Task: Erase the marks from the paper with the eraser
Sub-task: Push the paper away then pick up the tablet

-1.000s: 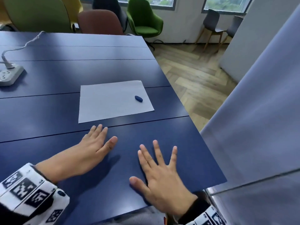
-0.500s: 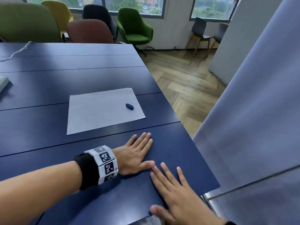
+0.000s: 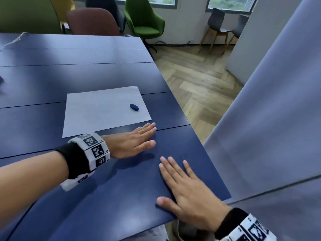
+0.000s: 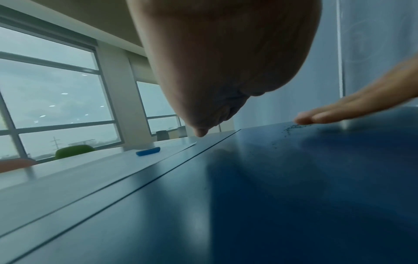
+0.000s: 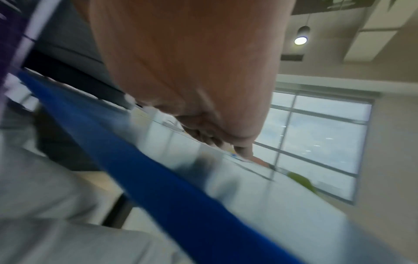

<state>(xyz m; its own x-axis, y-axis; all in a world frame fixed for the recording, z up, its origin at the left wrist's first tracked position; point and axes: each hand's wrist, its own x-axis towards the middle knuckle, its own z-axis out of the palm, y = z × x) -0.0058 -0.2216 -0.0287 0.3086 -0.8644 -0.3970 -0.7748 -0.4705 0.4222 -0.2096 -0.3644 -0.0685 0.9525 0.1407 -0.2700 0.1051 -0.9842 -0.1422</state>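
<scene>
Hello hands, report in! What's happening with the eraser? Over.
Left hand and right hand flat on the table, holding nothing. Eraser untouched on the paper. Nothing between the hands and the eraser.

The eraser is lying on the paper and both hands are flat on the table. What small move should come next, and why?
Probably the right hand should lift and reach forward to the eraser. Both hands hold nothing; the eraser lies untouched near the right edge of the paper, on that hand's side. The left hand lies by the paper's near edge and could hold the sheet down.
</scene>
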